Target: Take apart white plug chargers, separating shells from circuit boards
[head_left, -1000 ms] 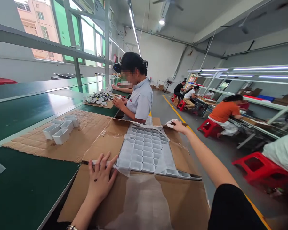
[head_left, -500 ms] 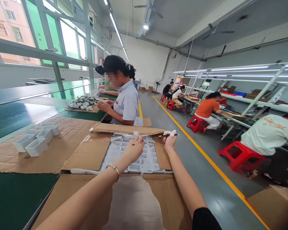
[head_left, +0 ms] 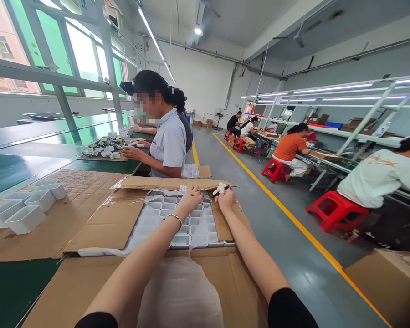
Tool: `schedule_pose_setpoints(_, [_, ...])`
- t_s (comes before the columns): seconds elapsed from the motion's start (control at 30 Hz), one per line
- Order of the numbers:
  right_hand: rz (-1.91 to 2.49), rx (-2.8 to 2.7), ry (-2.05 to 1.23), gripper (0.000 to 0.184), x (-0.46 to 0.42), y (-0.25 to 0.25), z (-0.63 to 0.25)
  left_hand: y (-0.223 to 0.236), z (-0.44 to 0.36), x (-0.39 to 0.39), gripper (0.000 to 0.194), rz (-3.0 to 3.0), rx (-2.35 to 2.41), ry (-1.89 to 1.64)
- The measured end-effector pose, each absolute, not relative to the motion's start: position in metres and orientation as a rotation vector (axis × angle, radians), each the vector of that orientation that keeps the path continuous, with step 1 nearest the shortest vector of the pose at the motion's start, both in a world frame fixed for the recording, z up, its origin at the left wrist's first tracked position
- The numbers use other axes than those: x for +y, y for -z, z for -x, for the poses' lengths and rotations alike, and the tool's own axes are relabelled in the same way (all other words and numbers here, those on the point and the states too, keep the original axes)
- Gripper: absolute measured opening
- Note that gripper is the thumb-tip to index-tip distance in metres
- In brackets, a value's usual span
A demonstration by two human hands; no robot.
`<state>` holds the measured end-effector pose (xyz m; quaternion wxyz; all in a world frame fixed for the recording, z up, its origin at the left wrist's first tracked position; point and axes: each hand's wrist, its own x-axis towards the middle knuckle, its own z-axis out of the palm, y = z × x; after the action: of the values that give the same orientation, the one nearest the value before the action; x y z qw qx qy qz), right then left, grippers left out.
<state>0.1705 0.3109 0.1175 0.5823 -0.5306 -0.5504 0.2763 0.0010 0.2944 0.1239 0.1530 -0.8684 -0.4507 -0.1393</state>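
Note:
An open cardboard box (head_left: 99,223) stands before me, with several small white cups (head_left: 181,240) packed in rows inside under thin white liner sheet (head_left: 200,234). My left hand (head_left: 190,200) reaches over the cups to the far side, below the back flap (head_left: 150,182). Its fingers are bent together; whatever they grip is hidden. At the far right corner, my right hand (head_left: 225,199) is closed on a thin black tool (head_left: 226,187), too small to name exactly. White covers wrap some of its fingers, and the right side flap (head_left: 222,223) lies beneath it.
Several white cups (head_left: 25,219) stand on flat cardboard (head_left: 75,189) at left, on the green table (head_left: 20,278). Beyond, a co-worker (head_left: 167,141) handles pieces from a pile of small parts (head_left: 102,148). Another box (head_left: 386,278) sits at the lower right.
My right hand has moved left and inward with the black tool, from outside the box's corner to above the right flap. My left hand stays near the back flap; the view has shifted right.

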Motion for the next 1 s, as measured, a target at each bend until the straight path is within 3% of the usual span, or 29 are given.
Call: schedule_pose_setpoints(1.0, [1.317,-1.356,-0.766,0.053,0.317,-0.114,-0.169,-0.120,0.009,0.287,0.016,2.560,-1.179,0.411])
